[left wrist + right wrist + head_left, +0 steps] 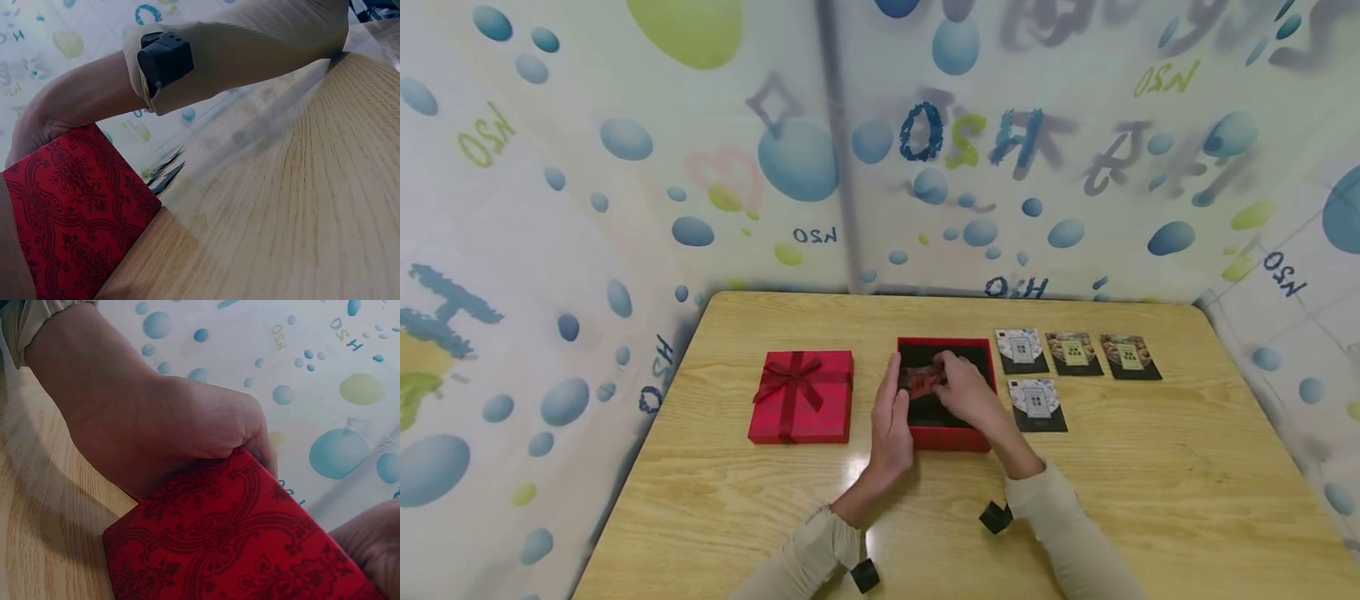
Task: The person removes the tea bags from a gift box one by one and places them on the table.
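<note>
An open red gift box [953, 439] with a dark lining stands on the table, its outer walls patterned in the right wrist view. Along its left wall lies my left hand [892, 421], fingers straight and touching the side. My right hand [964, 389] reaches in over the right wall and pinches a small dark red, shiny packet [921, 381] above the lining. The packet's print is too small to read. Both wrist views show mainly the box's red patterned wall [78, 206], which hides the fingertips and the packet.
Left of the box lies its red lid [820, 417] with a ribbon bow. To the right are several flat square sachets, among them a white-and-black one [1037, 403] and a brown one [1129, 357]. A printed curtain [910, 250] hangs behind the wooden table [1150, 500].
</note>
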The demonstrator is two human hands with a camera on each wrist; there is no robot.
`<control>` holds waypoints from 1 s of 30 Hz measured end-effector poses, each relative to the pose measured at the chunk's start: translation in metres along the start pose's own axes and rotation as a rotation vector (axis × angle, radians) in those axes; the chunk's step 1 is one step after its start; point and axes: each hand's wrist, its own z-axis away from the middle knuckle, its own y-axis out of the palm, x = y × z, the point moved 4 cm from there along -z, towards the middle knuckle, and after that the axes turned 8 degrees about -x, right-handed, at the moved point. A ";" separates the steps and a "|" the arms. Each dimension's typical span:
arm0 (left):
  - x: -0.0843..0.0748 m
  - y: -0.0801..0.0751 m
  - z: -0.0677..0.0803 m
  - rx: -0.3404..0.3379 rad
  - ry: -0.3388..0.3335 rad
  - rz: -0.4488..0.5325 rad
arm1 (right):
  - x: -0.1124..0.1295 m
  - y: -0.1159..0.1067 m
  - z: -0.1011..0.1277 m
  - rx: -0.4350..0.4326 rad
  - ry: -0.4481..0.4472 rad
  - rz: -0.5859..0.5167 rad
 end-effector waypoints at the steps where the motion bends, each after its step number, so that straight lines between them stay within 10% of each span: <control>1: 0.000 0.000 0.000 -0.001 0.000 0.001 | 0.000 0.000 0.000 -0.001 -0.011 0.000; 30: 0.003 0.000 -0.001 0.007 -0.027 0.008 | 0.008 -0.008 0.004 0.031 -0.063 -0.208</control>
